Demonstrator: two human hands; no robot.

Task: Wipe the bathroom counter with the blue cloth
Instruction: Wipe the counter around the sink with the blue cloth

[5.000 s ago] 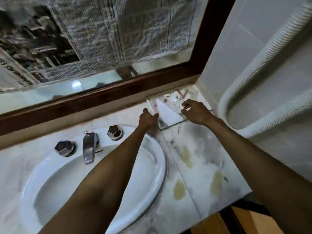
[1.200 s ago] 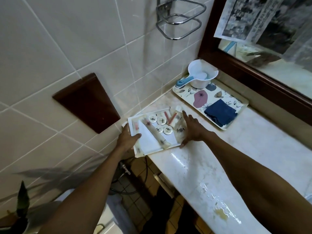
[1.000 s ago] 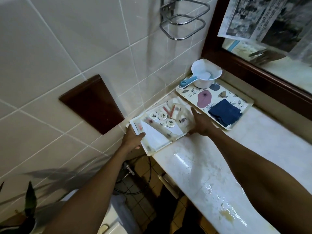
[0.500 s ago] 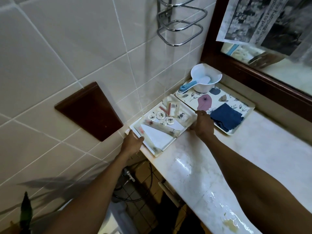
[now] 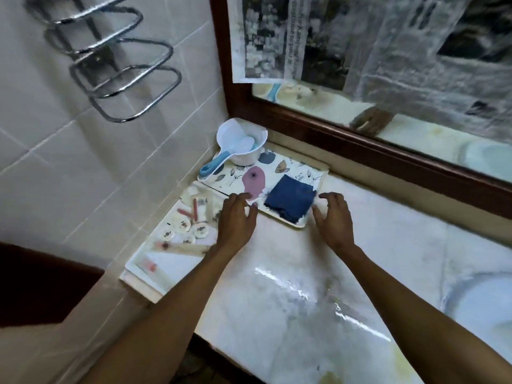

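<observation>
The folded dark blue cloth (image 5: 289,202) lies on the floral rectangular tray (image 5: 302,169), untaken. Left hand (image 5: 237,220) and right hand (image 5: 333,217) hover beside it, fingers spread, empty. Best to pinch the cloth alone, then sweep the wet marble surface (image 5: 291,286) towards the puddles.

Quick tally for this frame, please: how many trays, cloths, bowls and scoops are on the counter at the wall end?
Trays: 2, the floral tray and the toiletries tray
Blue cloth: 1, lying on the floral tray
White bowl: 1
Blue-handled scoop: 1, resting in the bowl
Total: 5
</observation>
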